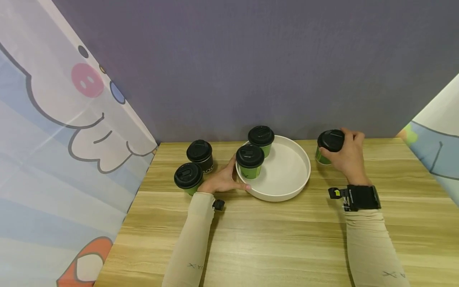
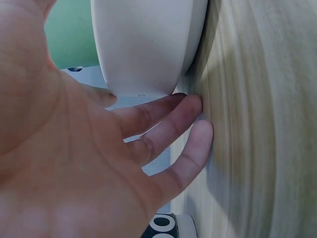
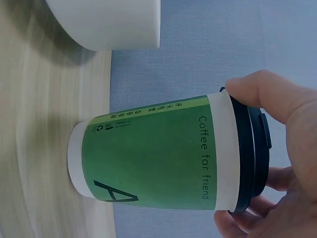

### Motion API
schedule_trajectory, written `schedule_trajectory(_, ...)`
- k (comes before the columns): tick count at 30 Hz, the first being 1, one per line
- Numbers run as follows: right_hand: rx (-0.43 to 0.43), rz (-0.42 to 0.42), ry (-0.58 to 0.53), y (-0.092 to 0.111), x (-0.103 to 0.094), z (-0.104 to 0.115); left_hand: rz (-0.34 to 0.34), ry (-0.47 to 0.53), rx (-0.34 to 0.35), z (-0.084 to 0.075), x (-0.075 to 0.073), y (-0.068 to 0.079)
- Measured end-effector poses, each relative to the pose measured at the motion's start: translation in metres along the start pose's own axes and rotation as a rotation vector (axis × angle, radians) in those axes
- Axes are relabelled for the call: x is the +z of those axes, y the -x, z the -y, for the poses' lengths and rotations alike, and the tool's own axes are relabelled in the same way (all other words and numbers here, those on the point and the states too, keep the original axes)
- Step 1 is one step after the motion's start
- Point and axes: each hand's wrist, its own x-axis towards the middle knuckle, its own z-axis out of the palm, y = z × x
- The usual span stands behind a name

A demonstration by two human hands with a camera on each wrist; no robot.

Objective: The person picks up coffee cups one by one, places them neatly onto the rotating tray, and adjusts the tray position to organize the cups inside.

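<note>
My right hand grips a green paper coffee cup by its black lid, thumb on one side and fingers on the other. The cup is upright at the right of the round white tray. At the tray's left side is my left hand, its thumb along the front rim. In the left wrist view its fingers reach loosely spread along the tray's outer wall. Two lidded green cups, a front one and a back one, stand in the tray's left part.
Left of the tray, a black lidded cup and another green cup stand on the wooden table, close by my left hand and wrist. A grey panel rises behind the table. A cartoon-printed curtain hangs at the left.
</note>
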Motion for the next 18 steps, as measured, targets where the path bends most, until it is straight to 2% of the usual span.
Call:
schedule_trajectory(8,-0.056,0.026,0.031,0.0003,-0.0002,-0.0011,-0.003,-0.005,0.006,0.0023,0.0002,-0.001)
schedule_trajectory(18,-0.079,-0.028,0.042,0.0026,-0.0057,0.0051,0.005,-0.018,0.015,0.0022,-0.0006,-0.0027)
